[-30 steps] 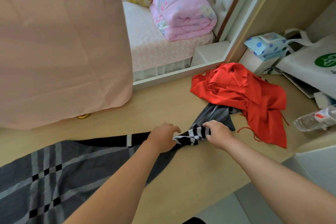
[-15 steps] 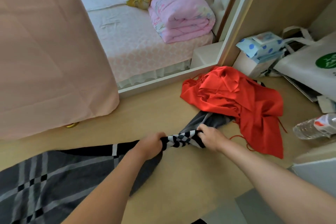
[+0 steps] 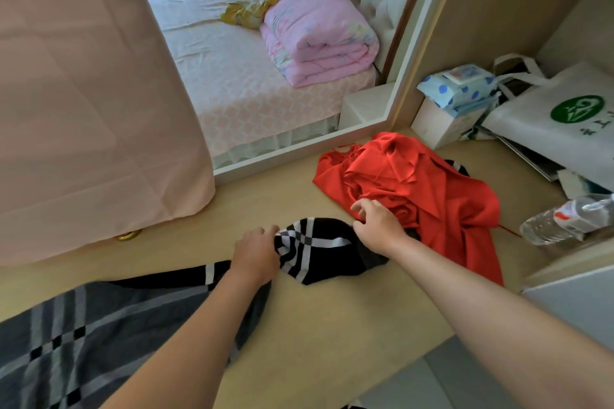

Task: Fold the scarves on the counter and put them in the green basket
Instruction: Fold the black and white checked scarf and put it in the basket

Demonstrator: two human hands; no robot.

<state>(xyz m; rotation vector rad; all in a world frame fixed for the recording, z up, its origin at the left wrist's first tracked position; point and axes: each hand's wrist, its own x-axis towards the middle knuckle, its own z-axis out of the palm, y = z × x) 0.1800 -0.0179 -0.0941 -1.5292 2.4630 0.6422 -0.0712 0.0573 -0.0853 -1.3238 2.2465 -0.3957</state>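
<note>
Head: scarf [image 3: 319,252] axis lower-left to centre

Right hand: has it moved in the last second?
Yes. The right hand has shifted away from the left hand gripping the plaid scarf, toward the red scarf, its fingers now at that scarf's near edge.

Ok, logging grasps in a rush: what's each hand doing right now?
Left hand: grips the bunched plaid scarf.
Right hand: open, fingers loosely curled, holding nothing, at the plaid scarf's end by the red scarf.

Forearms reach forward; left grip [image 3: 257,254] clenches the scarf [image 3: 320,251], right grip [image 3: 378,226] hovers loosely curled.
</note>
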